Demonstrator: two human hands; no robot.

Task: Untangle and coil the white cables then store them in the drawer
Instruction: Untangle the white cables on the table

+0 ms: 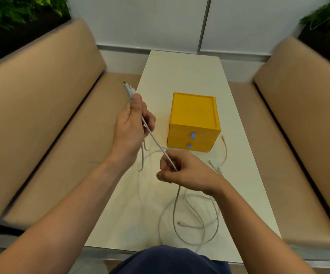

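The untangling step was in hand: the person's left hand (132, 127) gripped the plug end of a thin white cable (156, 141), fingers curled round it. The right hand (183, 171) pinched the same cable lower down, so a straight run stretched between them above the long white table (180, 72). The rest lay in loose overlapping loops (189, 224) near the table's front edge, with stray ends (225, 149) just beside the yellow plastic 2-drawer box (193, 119), both drawers closed. Next, I judged, the slack needed drawing free of those loops before any coiling, then a drawer opening.
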